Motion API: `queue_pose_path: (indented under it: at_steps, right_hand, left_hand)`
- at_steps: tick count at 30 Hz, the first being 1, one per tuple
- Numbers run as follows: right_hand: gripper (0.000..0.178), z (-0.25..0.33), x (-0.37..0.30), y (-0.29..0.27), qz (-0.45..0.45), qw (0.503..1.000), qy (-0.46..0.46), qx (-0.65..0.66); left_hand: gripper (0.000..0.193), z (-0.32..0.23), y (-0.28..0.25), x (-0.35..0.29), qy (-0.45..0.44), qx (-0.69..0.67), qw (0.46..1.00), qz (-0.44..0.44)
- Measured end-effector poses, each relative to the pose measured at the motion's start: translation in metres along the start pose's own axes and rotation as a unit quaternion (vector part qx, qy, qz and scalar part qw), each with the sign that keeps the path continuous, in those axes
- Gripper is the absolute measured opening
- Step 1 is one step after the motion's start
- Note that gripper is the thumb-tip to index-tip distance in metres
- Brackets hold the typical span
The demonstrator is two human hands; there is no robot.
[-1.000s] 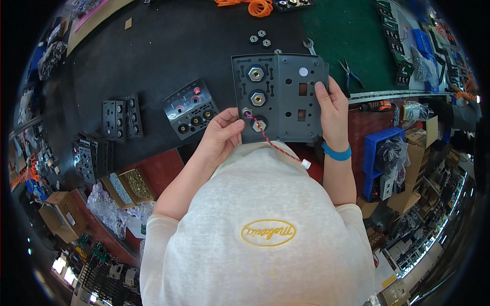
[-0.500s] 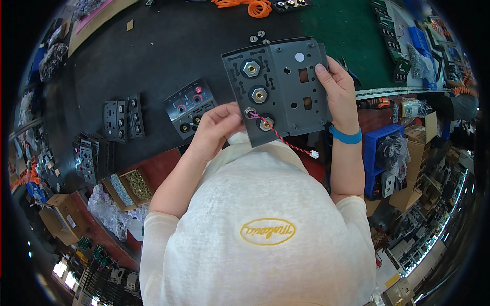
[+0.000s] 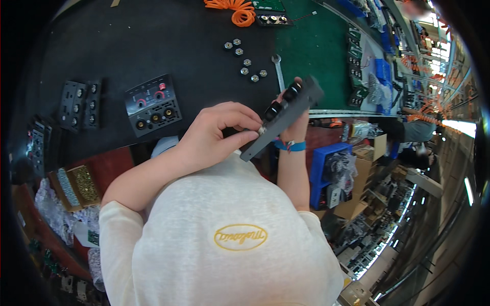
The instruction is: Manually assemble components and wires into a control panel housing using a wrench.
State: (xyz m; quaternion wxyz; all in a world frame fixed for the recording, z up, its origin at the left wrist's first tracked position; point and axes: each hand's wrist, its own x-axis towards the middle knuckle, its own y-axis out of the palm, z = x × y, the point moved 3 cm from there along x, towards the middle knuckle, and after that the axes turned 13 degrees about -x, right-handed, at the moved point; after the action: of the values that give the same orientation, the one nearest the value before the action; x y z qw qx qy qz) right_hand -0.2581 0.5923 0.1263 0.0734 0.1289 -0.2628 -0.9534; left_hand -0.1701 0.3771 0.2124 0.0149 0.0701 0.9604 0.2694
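- Grey panel (image 3: 287,117), between the hands, is now edge-on instead of face-up, probably giving fingers access to both sides.
- Left hand (image 3: 208,133) pinches at it.
- Right hand (image 3: 298,127) grasps it.
- Small silvery part (image 3: 262,129) meets left fingertips.

held panel (image 3: 282,120) before wrench (image 3: 279,77) | nuts (image 3: 247,63) left of wrench | hose coil (image 3: 244,10) behind nuts

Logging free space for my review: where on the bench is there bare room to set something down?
Widest: the black mat beyond the panel, left of the nuts and hose. Next: the green mat between the wrench and the board row. Crowded: the black mat's lower left, with brackets and stacked plates.
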Motion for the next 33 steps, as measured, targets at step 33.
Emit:
queue_pose_path:
  at_steps: [33]
  right_hand:
    - [0.036,-0.004,0.029,0.045,0.175,0.938,-0.103,0.28]
  left_hand:
    - [0.038,0.008,0.088,0.049,0.285,0.316,0.888,0.172]
